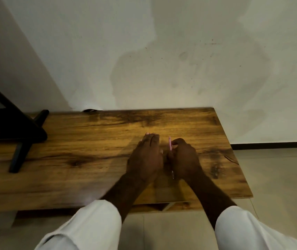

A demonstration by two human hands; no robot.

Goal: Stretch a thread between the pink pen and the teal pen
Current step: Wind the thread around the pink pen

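Observation:
Both my hands rest close together on the wooden table, right of its middle. My right hand is closed around the pink pen, whose upper end sticks out above the fingers and whose tip shows below the palm. My left hand lies just left of it, fingers together and pointing away from me, palm down; I cannot tell whether anything is under it. No teal pen and no thread can be made out in this dim, blurred view.
A black stand with angled legs occupies the table's left part. A pale stained wall rises directly behind the table. The table's right edge drops to a tiled floor. My white sleeves fill the bottom.

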